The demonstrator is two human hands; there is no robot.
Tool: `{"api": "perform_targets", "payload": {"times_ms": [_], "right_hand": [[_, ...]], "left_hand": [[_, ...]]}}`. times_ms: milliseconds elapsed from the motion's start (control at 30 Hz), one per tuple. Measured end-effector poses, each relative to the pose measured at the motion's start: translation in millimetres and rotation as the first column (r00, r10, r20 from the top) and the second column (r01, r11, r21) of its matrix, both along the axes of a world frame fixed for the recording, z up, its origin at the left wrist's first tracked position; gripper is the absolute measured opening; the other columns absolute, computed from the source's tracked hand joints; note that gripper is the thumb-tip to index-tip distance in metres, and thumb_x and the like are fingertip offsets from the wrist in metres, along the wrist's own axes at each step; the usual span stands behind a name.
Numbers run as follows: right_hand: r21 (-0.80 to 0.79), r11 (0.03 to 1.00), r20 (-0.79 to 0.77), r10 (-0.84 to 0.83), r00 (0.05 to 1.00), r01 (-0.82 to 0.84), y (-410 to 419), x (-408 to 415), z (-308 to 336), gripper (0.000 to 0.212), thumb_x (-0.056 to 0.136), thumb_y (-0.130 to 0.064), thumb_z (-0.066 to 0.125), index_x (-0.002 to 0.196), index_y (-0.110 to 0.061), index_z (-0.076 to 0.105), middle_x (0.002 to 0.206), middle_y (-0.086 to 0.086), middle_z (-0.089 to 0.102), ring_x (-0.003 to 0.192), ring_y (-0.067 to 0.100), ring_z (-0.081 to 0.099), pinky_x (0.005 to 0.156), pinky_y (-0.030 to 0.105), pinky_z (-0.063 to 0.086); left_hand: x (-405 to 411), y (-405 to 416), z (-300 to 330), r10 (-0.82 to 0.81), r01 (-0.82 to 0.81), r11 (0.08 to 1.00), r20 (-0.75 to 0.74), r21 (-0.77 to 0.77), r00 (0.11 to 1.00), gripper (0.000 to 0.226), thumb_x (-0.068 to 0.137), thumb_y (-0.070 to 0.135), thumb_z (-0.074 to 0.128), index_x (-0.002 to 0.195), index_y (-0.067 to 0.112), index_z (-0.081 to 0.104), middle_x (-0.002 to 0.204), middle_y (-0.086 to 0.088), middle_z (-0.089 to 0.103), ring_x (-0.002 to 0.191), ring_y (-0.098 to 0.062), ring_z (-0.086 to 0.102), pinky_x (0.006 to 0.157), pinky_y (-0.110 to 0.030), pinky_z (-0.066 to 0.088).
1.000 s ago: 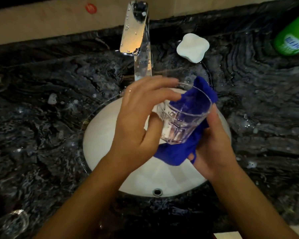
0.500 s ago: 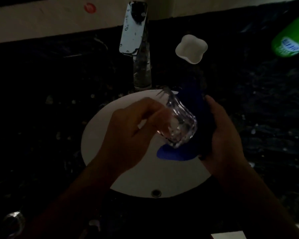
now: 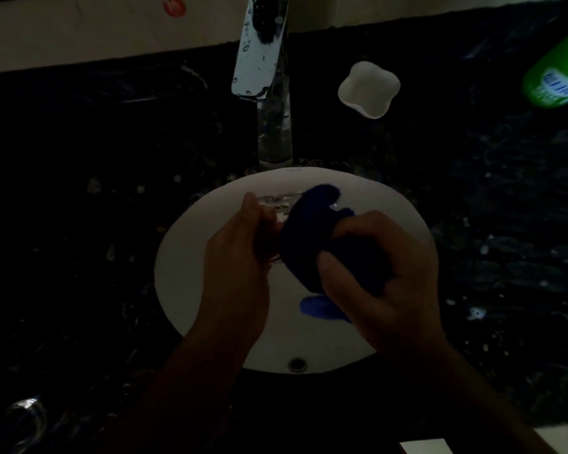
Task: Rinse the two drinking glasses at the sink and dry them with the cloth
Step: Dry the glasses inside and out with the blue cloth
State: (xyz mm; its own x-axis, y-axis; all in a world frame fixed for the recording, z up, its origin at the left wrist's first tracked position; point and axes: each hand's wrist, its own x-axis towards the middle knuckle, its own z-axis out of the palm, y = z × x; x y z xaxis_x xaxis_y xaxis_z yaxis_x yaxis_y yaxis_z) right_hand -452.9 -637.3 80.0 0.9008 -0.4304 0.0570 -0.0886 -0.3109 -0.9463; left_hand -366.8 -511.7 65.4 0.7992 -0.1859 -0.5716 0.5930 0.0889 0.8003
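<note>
The scene is dim. Over the white sink basin, my left hand grips a clear drinking glass, most of which is hidden by my fingers and the cloth. My right hand holds the blue cloth and presses it around the glass. A corner of the cloth hangs below my right hand. The second glass stands on the counter at the bottom left, barely visible.
A chrome tap rises behind the basin on the dark marble counter. A white soap dish sits to its right, and a green bottle lies at the far right edge. The basin's overflow hole is near me.
The picture has grown darker. My right hand has wrapped the cloth over the glass, which was plainly visible before. Both hands have dropped lower over the basin.
</note>
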Motion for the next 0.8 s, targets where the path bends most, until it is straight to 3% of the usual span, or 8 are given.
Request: {"api": "perform_targets", "payload": {"times_ms": [100,233,300,367,533,633,733,800], "right_hand": [[-0.009,1.000,0.043,0.007,0.999,-0.007,-6.7,2.2,4.0,0.014,0.087,-0.028,0.067,0.097,-0.019,0.063,0.089,-0.004,0.065,0.079,0.009,0.065,0.068,0.022,0.047],[-0.071,0.997,0.036,0.001,0.999,0.001,-18.4,12.2,6.2,0.024,0.091,-0.030,0.069,0.109,-0.015,0.064,0.106,-0.002,0.065,0.098,0.013,0.065,0.079,0.025,0.050],[0.067,0.996,-0.063,0.059,0.996,-0.054,-24.7,17.3,8.6,0.025,0.091,-0.034,0.073,0.110,-0.019,0.066,0.104,-0.005,0.069,0.090,0.014,0.070,0.071,0.026,0.055],[0.362,0.927,-0.148,0.157,0.976,-0.094,-31.1,21.3,9.6,0.015,0.093,-0.032,0.069,0.105,-0.023,0.068,0.095,-0.008,0.071,0.078,0.014,0.072,0.062,0.024,0.055],[0.621,0.784,-0.198,0.134,0.971,0.019,-30.2,25.4,-3.9,0.007,0.095,-0.034,0.064,0.100,-0.032,0.068,0.103,-0.009,0.073,0.099,0.013,0.072,0.082,0.023,0.056],[0.616,0.773,-0.313,0.066,0.947,0.150,-15.1,21.5,-15.9,0.010,0.093,-0.045,0.060,0.093,-0.041,0.069,0.086,-0.019,0.074,0.080,0.001,0.072,0.072,0.019,0.055],[0.720,0.657,-0.412,0.145,0.899,0.224,-3.1,12.7,-18.6,0.033,0.085,-0.053,0.058,0.088,-0.021,0.066,0.055,0.005,0.059,0.039,0.023,0.052,0.043,0.022,0.043],[0.695,0.668,-0.459,0.129,0.879,0.265,-4.3,6.4,-24.7,0.033,0.093,-0.041,0.061,0.098,-0.009,0.063,0.058,0.017,0.046,0.039,0.026,0.035,0.046,0.027,0.037]], "left_hand": [[-4.3,-0.5,2.9,-0.053,0.052,0.998,0.059,0.024,0.997,0.048,0.106,0.036,0.042,0.082,0.029,0.082,0.096,0.000,0.080,0.092,-0.017,0.077,0.076,-0.026,0.057],[-4.8,3.1,7.5,-0.138,0.139,0.990,0.221,0.012,0.965,0.035,0.094,0.036,0.049,0.081,0.036,0.082,0.091,0.007,0.080,0.089,-0.009,0.076,0.075,-0.018,0.057],[0.3,8.5,3.3,-0.170,0.180,0.983,0.223,-0.025,0.960,0.035,0.100,0.034,0.053,0.082,0.038,0.082,0.089,0.007,0.079,0.087,-0.010,0.075,0.073,-0.020,0.057],[4.2,12.6,0.7,-0.184,0.201,0.976,0.177,-0.086,0.967,0.036,0.098,0.029,0.049,0.088,0.033,0.083,0.093,0.003,0.079,0.086,-0.014,0.074,0.071,-0.026,0.059],[-0.1,10.6,-4.5,-0.154,0.151,0.954,0.006,-0.259,0.988,0.031,0.081,0.044,0.071,0.099,0.020,0.081,0.105,-0.016,0.067,0.097,-0.034,0.060,0.086,-0.039,0.053],[0.2,7.3,-6.7,-0.090,0.033,0.943,-0.156,-0.332,0.984,0.068,0.067,0.047,0.091,0.114,0.005,0.064,0.124,-0.026,0.045,0.112,-0.043,0.037,0.099,-0.054,0.030],[4.1,6.7,-5.1,-0.047,0.005,0.939,-0.112,-0.344,0.993,0.035,0.077,0.041,0.083,0.091,0.012,0.072,0.095,-0.011,0.063,0.088,-0.027,0.055,0.088,-0.043,0.037],[7.2,5.3,-2.0,-0.073,0.051,0.950,-0.058,-0.308,0.996,0.027,0.092,0.036,0.064,0.072,0.020,0.074,0.072,0.003,0.065,0.067,-0.013,0.057,0.076,-0.036,0.041]]}}
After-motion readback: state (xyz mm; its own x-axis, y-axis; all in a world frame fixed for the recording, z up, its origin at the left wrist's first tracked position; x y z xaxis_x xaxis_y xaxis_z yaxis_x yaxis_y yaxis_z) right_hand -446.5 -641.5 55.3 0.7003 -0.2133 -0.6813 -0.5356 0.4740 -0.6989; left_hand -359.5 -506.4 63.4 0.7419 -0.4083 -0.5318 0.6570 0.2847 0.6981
